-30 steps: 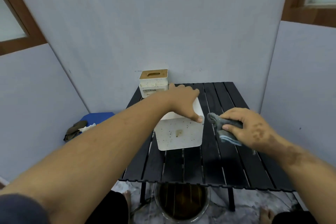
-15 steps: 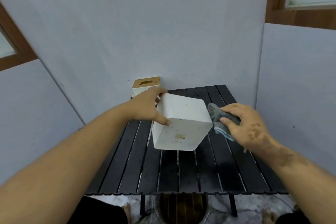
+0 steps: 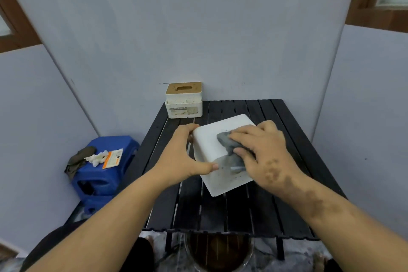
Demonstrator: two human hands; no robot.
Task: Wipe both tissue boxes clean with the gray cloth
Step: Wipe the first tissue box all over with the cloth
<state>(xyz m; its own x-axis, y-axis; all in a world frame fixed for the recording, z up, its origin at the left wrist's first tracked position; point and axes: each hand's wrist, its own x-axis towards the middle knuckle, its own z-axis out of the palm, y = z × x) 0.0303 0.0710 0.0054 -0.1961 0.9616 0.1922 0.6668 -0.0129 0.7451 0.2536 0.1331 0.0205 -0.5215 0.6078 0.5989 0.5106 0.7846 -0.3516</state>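
Observation:
A white tissue box (image 3: 212, 139) lies tilted on the black slatted table (image 3: 242, 212), its speckled near face turned toward me. My left hand (image 3: 183, 157) grips its left side, thumb on the near face. My right hand (image 3: 260, 150) holds the gray cloth (image 3: 229, 143) and presses it onto the box's top and near face. A second tissue box (image 3: 184, 100), white with a wooden lid and dirty speckles, stands at the table's back left corner.
A blue plastic stool (image 3: 103, 170) stands left of the table with a dark rag, white scraps and an orange packet on it. A round dark bin (image 3: 218, 252) sits under the table's near edge. Gray wall panels close in on three sides.
My right hand has moved left from beside the box and brought the gray cloth onto it. My left hand shifted its grip lower on the box's left side.

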